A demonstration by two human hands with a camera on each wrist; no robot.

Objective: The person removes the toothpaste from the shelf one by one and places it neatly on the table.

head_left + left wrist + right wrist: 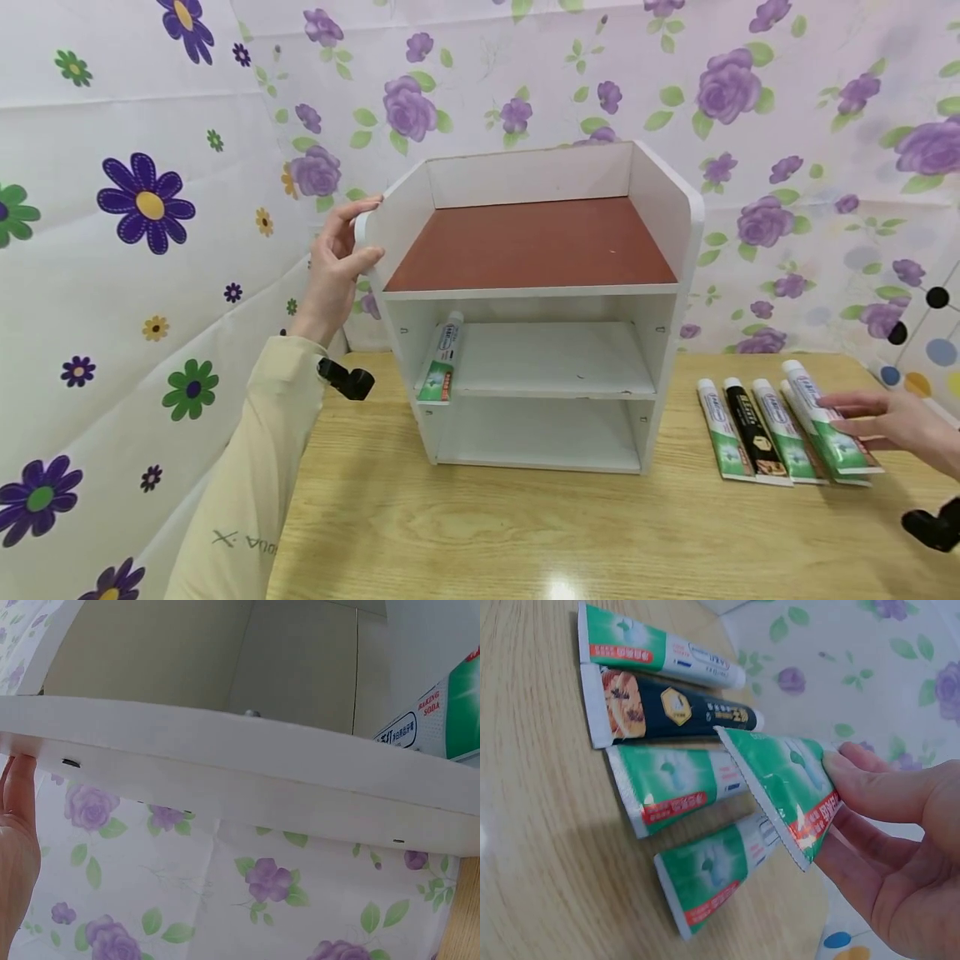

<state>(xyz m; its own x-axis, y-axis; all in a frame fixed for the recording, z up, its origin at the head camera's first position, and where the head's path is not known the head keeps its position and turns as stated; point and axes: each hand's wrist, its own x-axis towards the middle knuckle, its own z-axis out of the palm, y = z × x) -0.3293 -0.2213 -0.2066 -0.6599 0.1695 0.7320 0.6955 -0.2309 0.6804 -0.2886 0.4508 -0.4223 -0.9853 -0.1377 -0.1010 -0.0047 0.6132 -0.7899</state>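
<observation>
A white shelf unit (555, 388) with a brown top board stands on the table. My left hand (333, 267) grips the upper edge of its left side panel, thumb on the near side. On the middle shelf, at the far left, lies a green and white toothpaste tube (442, 360). At the right, my right hand (892, 423) pinches another green and white toothpaste tube (787, 784), raised over the row. Beneath and beside it lie several tubes, among them a black toothpaste tube (753, 429) and a green and white one (723, 433).
The wooden table (525, 533) extends in front of the shelf unit. Flower-patterned cloth (510, 75) hangs behind and at the left. A small black camera (347, 379) sits on the left wrist, and a similar one (933, 525) on the right.
</observation>
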